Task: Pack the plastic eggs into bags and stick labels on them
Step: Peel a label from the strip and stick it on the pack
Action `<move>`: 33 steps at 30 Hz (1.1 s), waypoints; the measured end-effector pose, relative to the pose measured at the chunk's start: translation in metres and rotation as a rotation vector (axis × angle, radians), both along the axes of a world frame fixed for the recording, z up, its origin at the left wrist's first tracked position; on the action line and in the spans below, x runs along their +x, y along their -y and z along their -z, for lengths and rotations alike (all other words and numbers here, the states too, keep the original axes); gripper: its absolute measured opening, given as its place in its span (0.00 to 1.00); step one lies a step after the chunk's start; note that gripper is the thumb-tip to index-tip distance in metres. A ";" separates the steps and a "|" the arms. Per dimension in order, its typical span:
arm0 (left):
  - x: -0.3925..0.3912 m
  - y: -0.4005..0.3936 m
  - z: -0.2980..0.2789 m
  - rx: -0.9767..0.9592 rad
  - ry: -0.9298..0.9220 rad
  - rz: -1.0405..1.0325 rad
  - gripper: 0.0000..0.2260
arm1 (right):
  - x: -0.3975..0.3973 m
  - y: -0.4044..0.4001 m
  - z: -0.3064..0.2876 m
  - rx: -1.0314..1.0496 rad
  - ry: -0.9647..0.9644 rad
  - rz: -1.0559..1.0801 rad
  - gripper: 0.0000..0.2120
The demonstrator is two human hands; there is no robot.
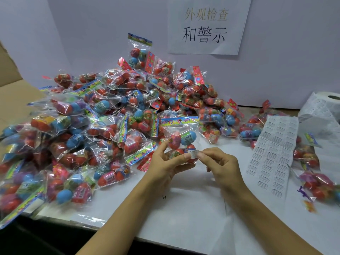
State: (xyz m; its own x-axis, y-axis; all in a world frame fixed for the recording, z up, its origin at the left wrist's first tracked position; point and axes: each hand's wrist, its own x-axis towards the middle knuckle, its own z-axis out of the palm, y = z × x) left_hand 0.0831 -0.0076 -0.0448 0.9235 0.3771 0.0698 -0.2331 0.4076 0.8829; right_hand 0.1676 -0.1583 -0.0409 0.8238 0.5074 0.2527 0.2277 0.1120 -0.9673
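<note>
A white table [184, 208] carries a heap of bagged eggs [103, 115], a label sheet [274, 155] and a label roll [323, 105].

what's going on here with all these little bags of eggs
A person is labelling bagged plastic eggs at a white table. The left hand holds one bag of eggs up off the table, while the right hand pinches a small white warning label against its lower front. A big pile of bagged eggs lies to the left and behind. A strip of labels runs from a label roll on the right.
</note>
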 end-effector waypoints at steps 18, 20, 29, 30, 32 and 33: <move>0.000 0.000 0.001 0.044 0.002 0.037 0.27 | 0.000 0.000 0.000 -0.004 -0.018 0.052 0.09; -0.001 0.000 0.000 0.044 -0.004 0.044 0.26 | 0.000 -0.001 0.001 -0.013 -0.008 0.059 0.11; 0.001 0.001 0.003 0.035 -0.012 0.034 0.26 | 0.002 -0.001 0.003 -0.007 -0.028 0.067 0.12; 0.001 0.001 0.003 0.028 -0.004 0.032 0.25 | 0.002 -0.002 0.003 -0.007 -0.015 0.059 0.11; 0.000 0.001 0.003 0.022 0.008 0.042 0.22 | 0.001 -0.002 0.004 -0.014 0.014 0.051 0.09; 0.000 0.001 0.003 0.021 0.011 0.051 0.22 | 0.002 -0.002 0.004 -0.020 0.019 0.054 0.09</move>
State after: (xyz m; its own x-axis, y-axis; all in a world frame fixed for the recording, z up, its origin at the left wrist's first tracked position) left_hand 0.0836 -0.0090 -0.0476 0.9407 0.3281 0.0869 -0.2219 0.4008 0.8889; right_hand 0.1697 -0.1566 -0.0453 0.8454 0.4671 0.2592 0.2516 0.0798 -0.9645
